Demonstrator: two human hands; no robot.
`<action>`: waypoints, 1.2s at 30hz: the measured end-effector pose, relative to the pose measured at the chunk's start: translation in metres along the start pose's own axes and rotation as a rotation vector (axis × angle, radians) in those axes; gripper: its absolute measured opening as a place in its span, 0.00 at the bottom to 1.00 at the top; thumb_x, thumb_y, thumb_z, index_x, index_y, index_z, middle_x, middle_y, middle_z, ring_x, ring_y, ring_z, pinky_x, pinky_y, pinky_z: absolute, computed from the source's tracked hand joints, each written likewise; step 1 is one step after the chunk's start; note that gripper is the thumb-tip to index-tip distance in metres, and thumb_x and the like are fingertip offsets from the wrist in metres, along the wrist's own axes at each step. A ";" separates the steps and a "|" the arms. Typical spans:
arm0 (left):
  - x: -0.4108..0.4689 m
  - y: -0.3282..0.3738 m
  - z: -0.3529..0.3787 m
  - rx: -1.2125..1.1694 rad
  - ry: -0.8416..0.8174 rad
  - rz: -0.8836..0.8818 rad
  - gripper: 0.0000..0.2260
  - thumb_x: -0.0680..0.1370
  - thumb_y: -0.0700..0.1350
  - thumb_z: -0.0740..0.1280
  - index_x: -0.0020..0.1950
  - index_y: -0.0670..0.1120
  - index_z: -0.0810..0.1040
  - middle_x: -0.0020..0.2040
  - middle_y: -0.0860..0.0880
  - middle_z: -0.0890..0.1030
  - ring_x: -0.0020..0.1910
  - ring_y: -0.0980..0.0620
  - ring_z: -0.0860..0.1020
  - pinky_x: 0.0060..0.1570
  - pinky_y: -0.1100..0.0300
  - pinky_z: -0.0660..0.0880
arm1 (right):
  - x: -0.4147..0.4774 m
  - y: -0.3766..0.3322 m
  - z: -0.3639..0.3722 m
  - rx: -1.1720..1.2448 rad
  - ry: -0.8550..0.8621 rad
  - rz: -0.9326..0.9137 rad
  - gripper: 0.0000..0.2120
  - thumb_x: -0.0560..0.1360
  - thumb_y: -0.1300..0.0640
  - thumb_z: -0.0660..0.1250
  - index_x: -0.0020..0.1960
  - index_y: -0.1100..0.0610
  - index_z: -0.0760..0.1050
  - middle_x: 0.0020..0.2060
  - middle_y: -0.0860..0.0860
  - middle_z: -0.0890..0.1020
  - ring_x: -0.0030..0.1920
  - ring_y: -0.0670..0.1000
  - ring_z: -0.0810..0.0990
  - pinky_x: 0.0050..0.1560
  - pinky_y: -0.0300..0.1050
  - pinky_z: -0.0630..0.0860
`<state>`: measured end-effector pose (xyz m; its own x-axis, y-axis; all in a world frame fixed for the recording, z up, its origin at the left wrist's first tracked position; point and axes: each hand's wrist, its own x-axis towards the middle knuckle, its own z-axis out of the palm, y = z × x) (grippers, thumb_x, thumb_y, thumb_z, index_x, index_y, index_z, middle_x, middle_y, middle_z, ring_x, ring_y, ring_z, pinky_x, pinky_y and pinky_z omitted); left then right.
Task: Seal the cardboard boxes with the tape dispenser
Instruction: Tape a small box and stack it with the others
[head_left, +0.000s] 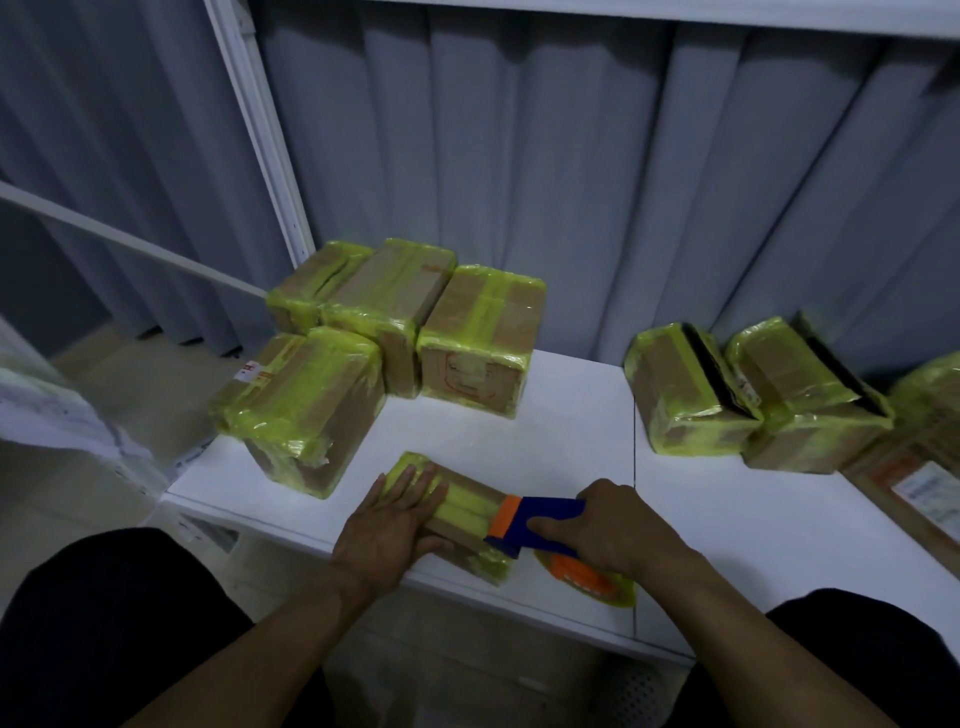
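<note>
The box is best pinned flat by the left hand while the tape dispenser, gripped in the right hand, is drawn firmly.

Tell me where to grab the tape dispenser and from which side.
Take the dispenser by its blue handle, from the right, as the right hand does. The handle sticks out rightward past the box; the orange head lies on the box top and the roll hangs below.

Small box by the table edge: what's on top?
Yellow tape strips, the left hand pressing flat, and the tape dispenser gripped by the right hand. The cardboard beneath them is hidden.
</note>
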<state>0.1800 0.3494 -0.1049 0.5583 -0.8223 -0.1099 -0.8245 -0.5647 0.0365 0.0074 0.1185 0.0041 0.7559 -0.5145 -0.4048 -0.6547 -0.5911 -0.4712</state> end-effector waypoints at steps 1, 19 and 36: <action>0.000 -0.001 -0.001 0.020 -0.019 0.006 0.34 0.76 0.70 0.48 0.73 0.52 0.73 0.72 0.50 0.73 0.70 0.47 0.73 0.70 0.49 0.56 | 0.000 0.000 0.000 0.005 0.001 -0.004 0.27 0.69 0.32 0.74 0.40 0.56 0.74 0.36 0.51 0.80 0.34 0.47 0.79 0.31 0.38 0.71; -0.008 0.001 0.000 -0.179 0.069 -0.018 0.42 0.71 0.75 0.59 0.80 0.60 0.53 0.79 0.60 0.47 0.79 0.56 0.42 0.77 0.52 0.42 | 0.015 -0.027 0.029 0.082 0.012 -0.075 0.26 0.71 0.32 0.73 0.43 0.55 0.74 0.36 0.48 0.79 0.35 0.44 0.78 0.31 0.35 0.69; -0.006 0.011 -0.008 -0.233 0.032 -0.055 0.48 0.66 0.77 0.62 0.81 0.58 0.53 0.81 0.57 0.49 0.80 0.50 0.45 0.76 0.42 0.43 | 0.009 0.007 0.027 0.106 -0.005 -0.013 0.29 0.68 0.29 0.73 0.44 0.57 0.79 0.37 0.51 0.83 0.36 0.47 0.82 0.32 0.37 0.73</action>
<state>0.1690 0.3474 -0.0956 0.6077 -0.7894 -0.0866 -0.7511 -0.6068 0.2602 0.0103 0.1265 -0.0239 0.7645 -0.5041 -0.4018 -0.6410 -0.5286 -0.5565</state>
